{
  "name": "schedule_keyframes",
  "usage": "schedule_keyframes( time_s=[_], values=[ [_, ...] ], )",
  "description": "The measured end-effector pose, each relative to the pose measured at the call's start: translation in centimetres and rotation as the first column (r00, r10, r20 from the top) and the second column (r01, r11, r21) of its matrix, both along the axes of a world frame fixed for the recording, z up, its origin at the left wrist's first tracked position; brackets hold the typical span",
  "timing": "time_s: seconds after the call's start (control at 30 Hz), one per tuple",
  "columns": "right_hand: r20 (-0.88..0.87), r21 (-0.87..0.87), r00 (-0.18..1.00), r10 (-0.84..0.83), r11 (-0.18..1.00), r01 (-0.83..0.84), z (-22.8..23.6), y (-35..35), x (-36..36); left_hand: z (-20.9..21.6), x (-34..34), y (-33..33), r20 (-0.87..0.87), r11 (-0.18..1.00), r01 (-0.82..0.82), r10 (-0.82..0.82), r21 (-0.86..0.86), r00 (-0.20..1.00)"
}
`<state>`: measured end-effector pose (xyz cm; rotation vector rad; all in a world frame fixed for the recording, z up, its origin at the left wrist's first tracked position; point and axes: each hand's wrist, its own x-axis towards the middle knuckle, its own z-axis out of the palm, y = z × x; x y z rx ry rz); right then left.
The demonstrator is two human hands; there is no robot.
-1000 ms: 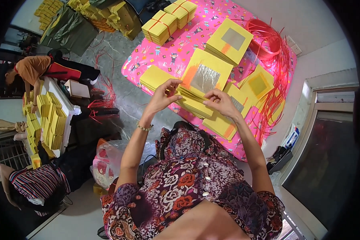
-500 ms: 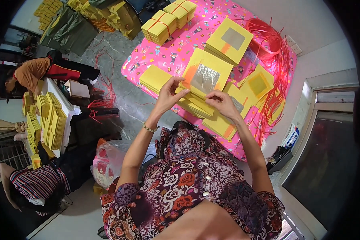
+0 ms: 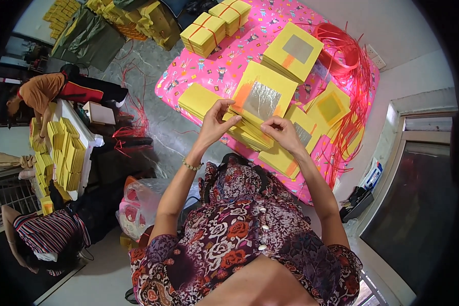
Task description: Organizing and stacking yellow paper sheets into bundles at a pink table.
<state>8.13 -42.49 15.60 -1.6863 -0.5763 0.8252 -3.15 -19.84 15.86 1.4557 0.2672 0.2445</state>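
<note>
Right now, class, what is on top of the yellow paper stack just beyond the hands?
A silver square with orange colouring beside it tops the yellow paper stack. Whatever lies beneath that square is covered.

Yellow paper stack (image 3: 249, 133): squarish sheets, lying flat, turned askew on the pink printed cover (image 3: 188, 71). Top sheet (image 3: 275, 76) face up; silver foil square (image 3: 262, 99) near its middle, wrinkled, shiny, orange smears on opposite sides. Near edges: layers uneven.

Green tarp (image 3: 89, 43), clear plastic bag (image 3: 144, 206)
</note>
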Motion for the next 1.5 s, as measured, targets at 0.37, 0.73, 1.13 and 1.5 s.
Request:
schedule_keyframes(
  time_s=[0.37, 0.73, 1.13, 1.5],
  values=[
    [0.241, -0.062, 0.967, -0.079, 0.993, 0.096, 3.4, 1.0, -0.9, 3.4, 0.4, 1.3, 0.088, 0.641, -0.097, 0.046, 0.762, 0.995],
    [0.685, -0.023, 0.719, -0.117, 0.983, 0.182, 4.4, 2.1, 1.6, 3.8, 3.5, 0.0, 0.228, 0.664, -0.184, 0.021, 0.725, 0.974],
    [0.709, -0.056, 0.681, -0.184, 0.948, 0.314, 1.3, 4.6, 11.5, 1.4, 5.3, -4.4, 0.028, 0.200, 0.015, -0.214, 0.980, 0.976],
    [0.797, -0.125, 0.598, -0.081, 0.947, 0.295, 0.4, 7.0, 12.9, -0.3, 7.0, -4.6, -0.029, 0.131, 0.052, -0.175, 0.990, 0.984]
  ],
)
